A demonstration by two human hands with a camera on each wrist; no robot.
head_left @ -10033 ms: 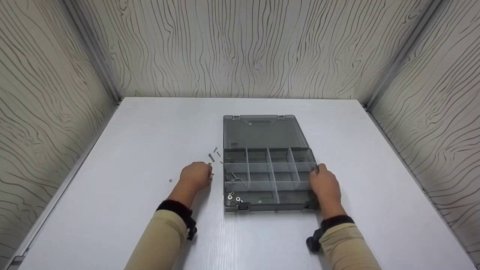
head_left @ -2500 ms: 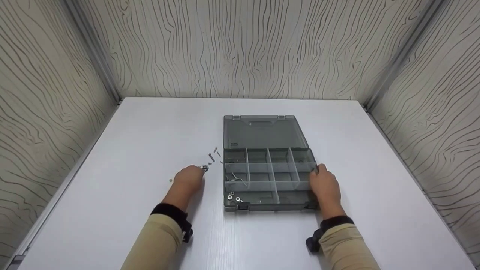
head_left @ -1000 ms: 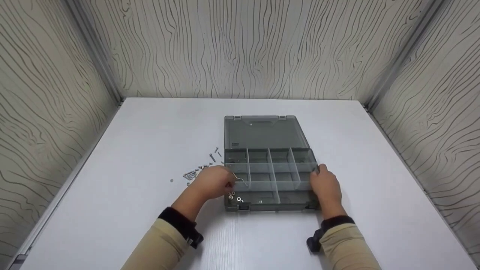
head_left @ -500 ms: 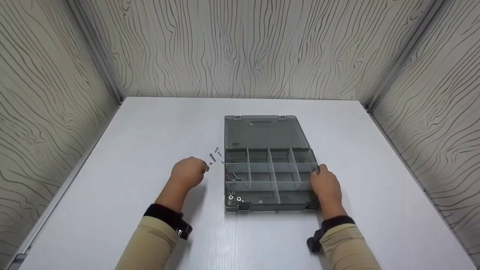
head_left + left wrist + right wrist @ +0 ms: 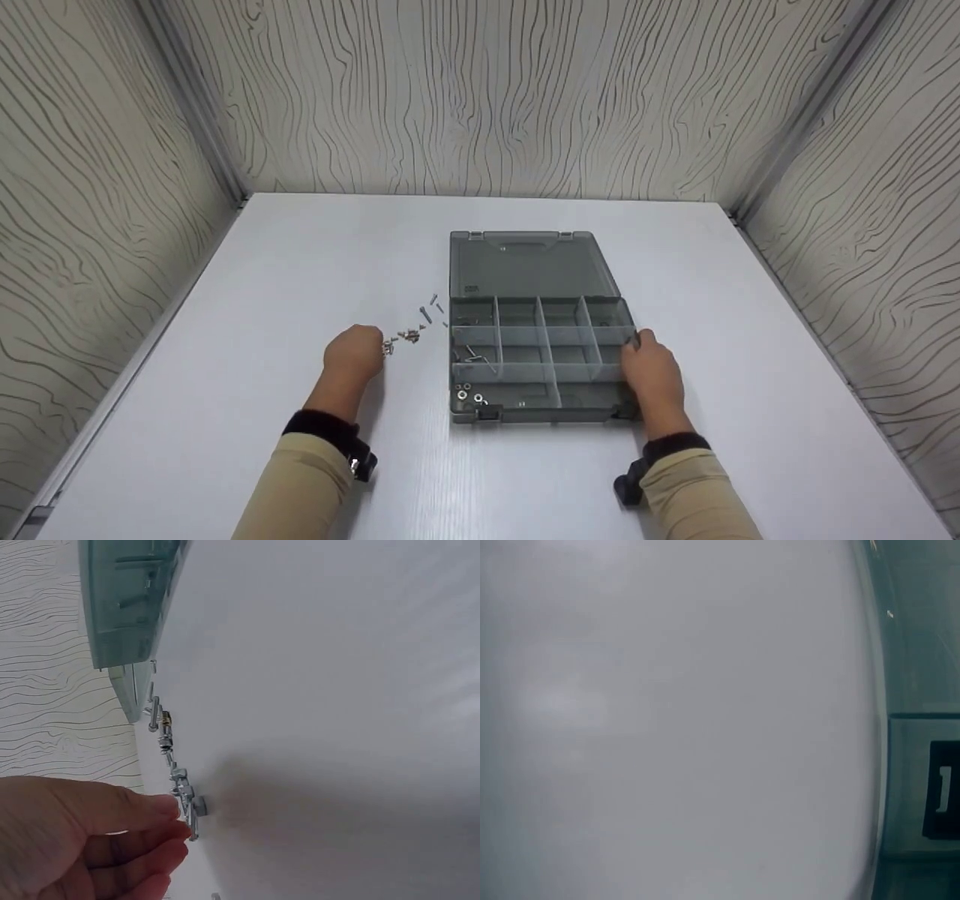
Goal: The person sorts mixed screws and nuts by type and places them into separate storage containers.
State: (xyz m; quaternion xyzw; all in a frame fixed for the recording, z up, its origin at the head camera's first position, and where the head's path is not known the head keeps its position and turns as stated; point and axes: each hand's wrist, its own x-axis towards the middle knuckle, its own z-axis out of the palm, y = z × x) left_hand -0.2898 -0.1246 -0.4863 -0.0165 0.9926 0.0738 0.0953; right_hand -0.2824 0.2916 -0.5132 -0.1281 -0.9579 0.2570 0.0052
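Left hand point(image 5: 352, 356) resting on the bench point(image 5: 300, 255) at about 9 o'clock from the box point(image 5: 536, 352), fingertips point(image 5: 176, 829) touching the near end of a loose row of screws point(image 5: 409, 335); in the left wrist view, fingers curling lightly toward one screw point(image 5: 192, 819), though whether pinching it or only touching, cannot tell

Screws trailing from the fingertips toward 1 o'clock, ending just beside the box's left wall; one small bit point(image 5: 342, 361) lying apart, mostly hidden by the hand

Right hand point(image 5: 651, 375) gripping the right wall of the box at 3 o'clock, fingers curled over the rim, thumb side toward the far end

Box sitting open at the middle of the bench, lid point(image 5: 529, 262) lying flat at 12 o'clock, compartments divided by grey walls; a few bent pins point(image 5: 472, 356) lying in a left compartment, washers point(image 5: 469, 393) in the near left corner at 7 o'clock

Right wrist view showing only blurred bench and an edge of the box point(image 5: 919, 780)
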